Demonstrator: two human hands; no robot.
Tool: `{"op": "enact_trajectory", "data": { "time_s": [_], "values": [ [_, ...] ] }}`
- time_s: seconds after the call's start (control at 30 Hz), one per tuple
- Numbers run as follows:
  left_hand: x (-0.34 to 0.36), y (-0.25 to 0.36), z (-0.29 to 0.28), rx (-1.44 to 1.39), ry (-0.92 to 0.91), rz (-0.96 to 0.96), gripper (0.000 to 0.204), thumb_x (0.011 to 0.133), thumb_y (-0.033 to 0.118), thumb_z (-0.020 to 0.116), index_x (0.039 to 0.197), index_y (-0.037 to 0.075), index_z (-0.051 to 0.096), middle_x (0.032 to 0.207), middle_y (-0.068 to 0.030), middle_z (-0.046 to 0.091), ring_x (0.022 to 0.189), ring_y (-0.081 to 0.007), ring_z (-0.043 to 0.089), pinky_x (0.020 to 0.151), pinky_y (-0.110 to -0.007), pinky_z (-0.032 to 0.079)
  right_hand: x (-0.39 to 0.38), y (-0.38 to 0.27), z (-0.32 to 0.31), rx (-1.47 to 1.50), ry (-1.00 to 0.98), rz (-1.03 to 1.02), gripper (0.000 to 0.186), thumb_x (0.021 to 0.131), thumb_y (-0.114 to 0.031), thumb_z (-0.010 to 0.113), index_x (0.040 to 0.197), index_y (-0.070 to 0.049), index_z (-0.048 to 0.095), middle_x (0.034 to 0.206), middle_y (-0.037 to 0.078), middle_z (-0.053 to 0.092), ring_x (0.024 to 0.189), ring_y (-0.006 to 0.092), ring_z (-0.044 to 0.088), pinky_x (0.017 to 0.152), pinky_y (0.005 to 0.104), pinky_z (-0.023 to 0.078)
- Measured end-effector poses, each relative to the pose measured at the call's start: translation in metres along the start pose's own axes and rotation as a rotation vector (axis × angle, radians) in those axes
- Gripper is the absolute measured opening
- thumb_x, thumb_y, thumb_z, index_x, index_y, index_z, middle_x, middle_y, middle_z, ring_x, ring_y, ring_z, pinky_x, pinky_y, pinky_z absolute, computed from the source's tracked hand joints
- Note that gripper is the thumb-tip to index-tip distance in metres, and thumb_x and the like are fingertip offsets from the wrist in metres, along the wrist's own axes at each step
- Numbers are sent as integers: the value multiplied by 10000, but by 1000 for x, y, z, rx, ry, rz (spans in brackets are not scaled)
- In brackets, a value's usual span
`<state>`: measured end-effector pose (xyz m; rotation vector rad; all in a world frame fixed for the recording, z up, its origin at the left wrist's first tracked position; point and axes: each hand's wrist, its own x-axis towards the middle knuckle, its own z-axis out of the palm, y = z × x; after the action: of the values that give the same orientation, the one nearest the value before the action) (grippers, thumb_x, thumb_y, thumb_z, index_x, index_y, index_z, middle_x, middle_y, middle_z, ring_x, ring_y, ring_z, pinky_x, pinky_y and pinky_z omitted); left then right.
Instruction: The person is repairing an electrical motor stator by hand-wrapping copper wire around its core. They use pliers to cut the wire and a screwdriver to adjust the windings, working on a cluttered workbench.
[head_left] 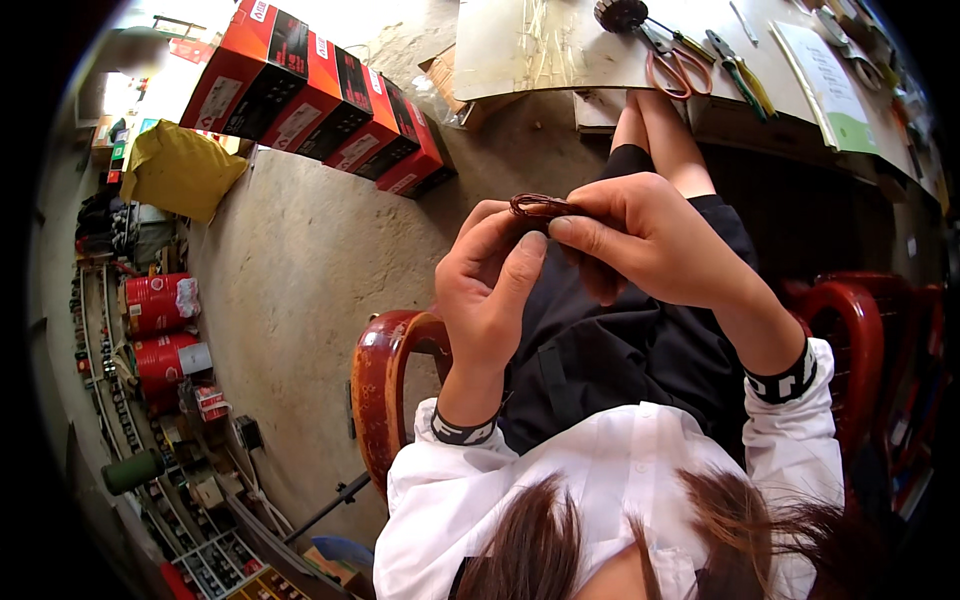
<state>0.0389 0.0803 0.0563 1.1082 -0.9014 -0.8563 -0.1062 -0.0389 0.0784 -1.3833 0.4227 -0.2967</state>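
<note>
Above my lap, a small looped bundle of thin copper-brown wire [540,206] is pinched between both hands. My left hand [490,265] curls round its left side, thumb pointing up at the wire. From the right, my right hand [645,235] grips the other end between thumb and forefinger. The fingers hide part of the bundle, and the loops stick out on top. Both hands are closed and nearly touch each other.
A table [500,70] ahead holds orange-handled scissors [680,75], pliers [742,80] and a booklet [825,90]. Stacked red-black boxes [330,110] stand ahead left, a yellow sack [185,165] beside them. Red drums [160,305] line the left. Wooden armrests [385,390] flank me.
</note>
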Motion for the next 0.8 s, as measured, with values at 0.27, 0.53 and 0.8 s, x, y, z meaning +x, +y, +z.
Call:
{"op": "enact_trajectory", "data": {
  "time_s": [0.27, 0.53, 0.8],
  "values": [
    [3, -7, 3, -82, 93, -227, 230, 956, 87, 603, 1134, -54, 639, 967, -31, 627, 811, -81, 543, 726, -217, 423, 7, 22, 5, -804, 315, -265, 186, 919, -172, 632, 824, -13, 616, 588, 107, 608, 523, 222, 616, 473, 337, 454],
    [13, -60, 1, -192, 181, -290, 133, 971, 110, 616, 1020, -9, 649, 864, -13, 642, 730, -76, 533, 677, -208, 431, 10, 46, -1, -1324, 373, -465, 102, 778, -113, 623, 744, -66, 539, 614, 88, 624, 570, 253, 673, 487, 333, 506],
    [23, -80, 3, -363, 150, -318, 126, 965, 134, 628, 973, 11, 658, 846, -25, 655, 687, -78, 514, 639, -208, 425, 15, 56, -8, -1250, 366, -286, 151, 798, -150, 643, 734, -54, 546, 618, 116, 628, 594, 296, 671, 515, 374, 509]
  ]
}}
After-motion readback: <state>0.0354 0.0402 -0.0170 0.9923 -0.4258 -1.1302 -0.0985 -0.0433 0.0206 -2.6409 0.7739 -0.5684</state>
